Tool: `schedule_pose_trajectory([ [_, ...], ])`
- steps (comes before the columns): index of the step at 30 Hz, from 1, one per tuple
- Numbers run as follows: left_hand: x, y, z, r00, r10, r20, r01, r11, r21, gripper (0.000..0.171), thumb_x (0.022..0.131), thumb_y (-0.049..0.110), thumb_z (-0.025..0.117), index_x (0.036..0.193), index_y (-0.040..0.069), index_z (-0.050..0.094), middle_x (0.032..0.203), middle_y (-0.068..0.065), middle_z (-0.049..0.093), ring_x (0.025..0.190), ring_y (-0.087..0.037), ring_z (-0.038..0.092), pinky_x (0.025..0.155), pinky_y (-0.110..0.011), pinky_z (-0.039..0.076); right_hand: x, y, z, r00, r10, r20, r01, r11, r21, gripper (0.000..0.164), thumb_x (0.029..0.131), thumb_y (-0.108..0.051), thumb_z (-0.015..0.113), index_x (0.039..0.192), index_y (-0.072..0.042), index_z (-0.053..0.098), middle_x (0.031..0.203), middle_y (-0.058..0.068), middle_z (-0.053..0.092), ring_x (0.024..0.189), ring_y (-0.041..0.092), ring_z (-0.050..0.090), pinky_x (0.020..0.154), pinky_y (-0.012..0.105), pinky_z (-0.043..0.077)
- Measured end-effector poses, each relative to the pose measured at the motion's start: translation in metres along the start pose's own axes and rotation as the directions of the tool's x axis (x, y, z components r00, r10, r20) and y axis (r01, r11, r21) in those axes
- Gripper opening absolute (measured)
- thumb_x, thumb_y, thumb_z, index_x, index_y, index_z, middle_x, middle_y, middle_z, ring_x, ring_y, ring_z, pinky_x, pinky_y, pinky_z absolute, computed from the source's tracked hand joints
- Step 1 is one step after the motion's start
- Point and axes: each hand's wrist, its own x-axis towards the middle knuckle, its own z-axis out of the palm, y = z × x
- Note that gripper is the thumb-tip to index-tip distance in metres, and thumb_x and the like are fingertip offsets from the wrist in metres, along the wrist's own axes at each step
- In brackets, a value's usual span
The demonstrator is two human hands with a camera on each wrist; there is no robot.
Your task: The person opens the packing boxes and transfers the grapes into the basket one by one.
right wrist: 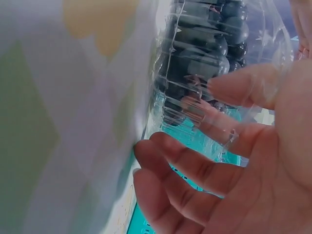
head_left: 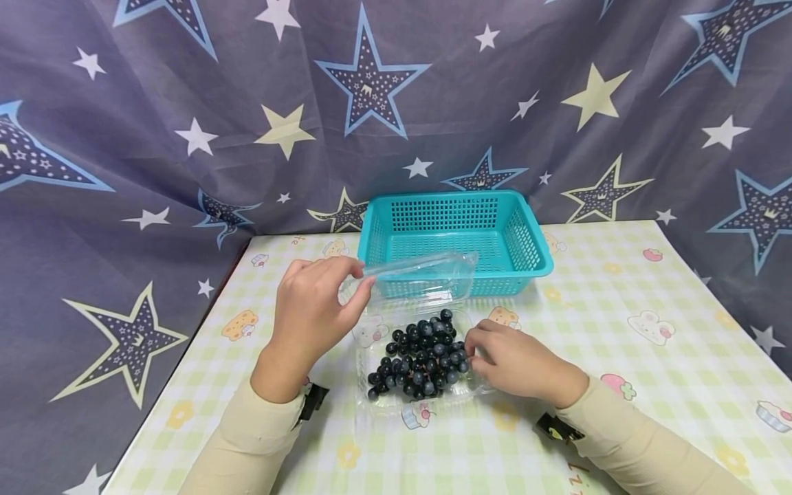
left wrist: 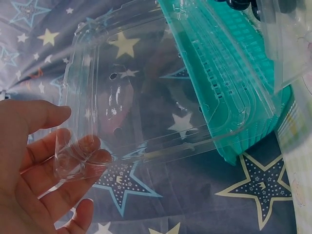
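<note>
A clear plastic clamshell box (head_left: 454,393) lies on the table with its lid (head_left: 427,278) raised at the back. Dark grapes (head_left: 423,364) fill much of its base in a bunch. My left hand (head_left: 318,302) holds the lid's left corner, thumb on one side and fingers on the other; in the left wrist view the fingers (left wrist: 73,183) lie against the transparent lid (left wrist: 146,97). At the box's right side, my right hand (head_left: 516,361) grips the wall between thumb and index finger, close to the grapes (right wrist: 202,53). Its other fingers (right wrist: 185,175) are loosely bent outside the box.
Right behind the box stands a turquoise perforated basket (head_left: 442,240), partly seen through the lid. A checked cloth with cartoon prints covers the table (head_left: 619,309). A dark curtain with stars (head_left: 396,103) hangs behind and beside it.
</note>
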Motion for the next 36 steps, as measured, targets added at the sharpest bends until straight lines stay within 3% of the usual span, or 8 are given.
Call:
schedule_pose_trajectory([
  [15, -0.0003, 0.0012, 0.0006, 1.000, 0.002, 0.010, -0.002, 1.000, -0.002, 0.013, 0.093, 0.028, 0.072, 0.096, 0.016, 0.072, 0.094, 0.000, 0.079, 0.073, -0.020, 0.073, 0.073, -0.043, 0.048, 0.0007, 0.0011, -0.0025, 1.000, 0.019, 0.010, -0.019, 0.999, 0.050, 0.016, 0.082, -0.022, 0.074, 0.086, -0.030, 0.061, 0.092, -0.010, 0.059, 0.076, 0.006, 0.051, 0.070, 0.029, 0.046],
  [27, -0.0004, 0.0010, 0.0024, 1.000, 0.011, 0.004, -0.011, 1.000, -0.003, 0.012, 0.092, 0.027, 0.075, 0.096, 0.016, 0.072, 0.094, 0.001, 0.079, 0.073, -0.020, 0.073, 0.073, -0.043, 0.048, 0.0015, -0.0009, -0.0035, 0.999, 0.039, 0.016, -0.041, 0.993, 0.113, 0.016, 0.082, -0.015, 0.074, 0.085, -0.026, 0.062, 0.089, -0.007, 0.061, 0.078, 0.010, 0.050, 0.072, 0.031, 0.044],
  [36, -0.0009, 0.0006, 0.0019, 1.000, 0.012, 0.007, -0.012, 1.000, 0.000, 0.013, 0.092, 0.028, 0.074, 0.096, 0.016, 0.072, 0.093, 0.001, 0.079, 0.072, -0.019, 0.073, 0.073, -0.043, 0.048, -0.0024, -0.0052, -0.0028, 0.998, 0.036, -0.053, -0.032, 0.997, 0.072, 0.014, 0.083, -0.014, 0.075, 0.084, -0.026, 0.067, 0.110, -0.002, 0.059, 0.094, 0.013, 0.055, 0.083, 0.038, 0.050],
])
